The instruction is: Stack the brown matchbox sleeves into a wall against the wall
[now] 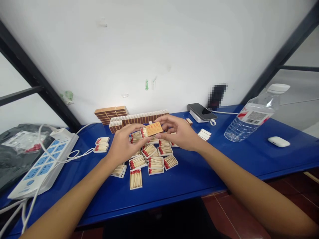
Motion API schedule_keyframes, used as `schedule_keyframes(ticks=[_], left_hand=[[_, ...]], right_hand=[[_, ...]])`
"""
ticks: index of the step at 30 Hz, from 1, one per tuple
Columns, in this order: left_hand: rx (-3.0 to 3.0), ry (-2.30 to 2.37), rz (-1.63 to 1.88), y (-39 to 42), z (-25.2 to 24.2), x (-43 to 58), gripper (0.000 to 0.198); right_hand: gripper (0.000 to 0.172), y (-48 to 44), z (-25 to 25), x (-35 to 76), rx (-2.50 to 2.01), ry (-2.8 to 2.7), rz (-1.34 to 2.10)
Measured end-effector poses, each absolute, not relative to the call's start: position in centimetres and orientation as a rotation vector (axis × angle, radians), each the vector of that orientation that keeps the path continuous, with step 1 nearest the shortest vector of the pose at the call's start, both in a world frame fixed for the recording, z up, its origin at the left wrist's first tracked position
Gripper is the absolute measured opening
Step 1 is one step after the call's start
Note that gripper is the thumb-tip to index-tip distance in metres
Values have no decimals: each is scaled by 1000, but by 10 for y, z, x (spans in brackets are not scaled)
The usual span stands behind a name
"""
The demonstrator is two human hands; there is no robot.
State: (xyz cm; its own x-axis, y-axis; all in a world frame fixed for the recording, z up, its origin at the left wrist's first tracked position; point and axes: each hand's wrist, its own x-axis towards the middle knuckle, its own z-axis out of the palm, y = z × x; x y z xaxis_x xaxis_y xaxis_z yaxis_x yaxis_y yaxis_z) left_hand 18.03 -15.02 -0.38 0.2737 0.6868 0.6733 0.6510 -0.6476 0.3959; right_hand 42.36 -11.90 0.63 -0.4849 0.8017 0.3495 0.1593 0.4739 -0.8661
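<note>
Above the middle of the table, a yellow matchbox sleeve (pixel 154 128) with orange printing is held between both hands. A tray of red-tipped matches (pixel 144 132) sticks partly out of its left end. My left hand (pixel 122 142) is closed around this left end, thumb along the near side. At the other end, my right hand (pixel 179 132) grips the sleeve between thumb and fingers. Below them lie several open match-filled trays (pixel 156 163), some stacked or overlapping. A single tray (pixel 136 179) is nearest the front edge. Two more trays (pixel 101 144) sit left of my left hand.
Along the wall stand a row of upright sleeves (pixel 139 118) and a stack of matchboxes (pixel 109 114). A phone (pixel 202 111), white tray pieces (pixel 204 134), a water bottle (pixel 254 114) and an earbud case (pixel 279 141) are right. Left is a power strip (pixel 47 162) with cables.
</note>
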Motion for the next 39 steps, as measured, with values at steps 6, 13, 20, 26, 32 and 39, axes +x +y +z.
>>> schedule_keyframes(ticks=[6,13,20,26,32,39], left_hand=[[2452,1325,1346,-151,0,180,33],[2567,1214,1175,-149,10,170,25],[2662,1031,757,-151,9,168,28],[2700,1007,729,-150,8,167,34],[2696,1228,1163,-147,10,165,18],[2737,1476,1546,-140,13,154,22]], right_hand=[[50,-115,14,439,-778,-1914,1022],[54,-102,14,452,-827,-1787,829],[51,-93,9,459,-951,-1799,636],[43,-88,15,454,-944,-1974,401],[38,-71,39,415,-878,-2405,124],[20,-51,36,366,-1016,-2780,-166]])
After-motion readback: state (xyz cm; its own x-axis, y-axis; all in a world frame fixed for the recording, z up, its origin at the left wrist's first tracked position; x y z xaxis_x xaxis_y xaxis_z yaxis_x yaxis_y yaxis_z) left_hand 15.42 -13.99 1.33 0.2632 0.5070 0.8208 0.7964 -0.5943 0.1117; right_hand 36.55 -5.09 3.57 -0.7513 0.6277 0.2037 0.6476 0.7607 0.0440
